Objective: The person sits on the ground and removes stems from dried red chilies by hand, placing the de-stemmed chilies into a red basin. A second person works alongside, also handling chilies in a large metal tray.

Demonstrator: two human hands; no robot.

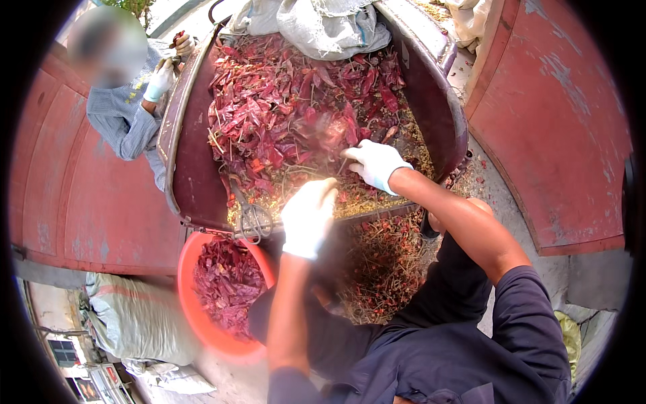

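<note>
Dried red chili peppers (272, 111) fill much of a dark red metal cart bed (194, 166), with yellow seeds and stems along its near edge. My left hand (309, 214), in a white glove, is raised over that edge; its fingers are curled, and whether they hold anything is not clear. Farther right, my right hand (374, 162), gloved too, reaches down to the near side of the pepper heap, fingertips at some stems; a grip cannot be made out. A pair of scissors (255, 217) lies at the near edge, left of my left hand.
An orange-red basin (186, 293) of dried peppers stands below the cart's left corner. Stems and scraps (383, 272) are piled between my legs. White woven sacks (333, 30) lie over the cart's far end. A co-worker (123, 111) in gloves is at the left side. A full sack (136, 318) lies lower left.
</note>
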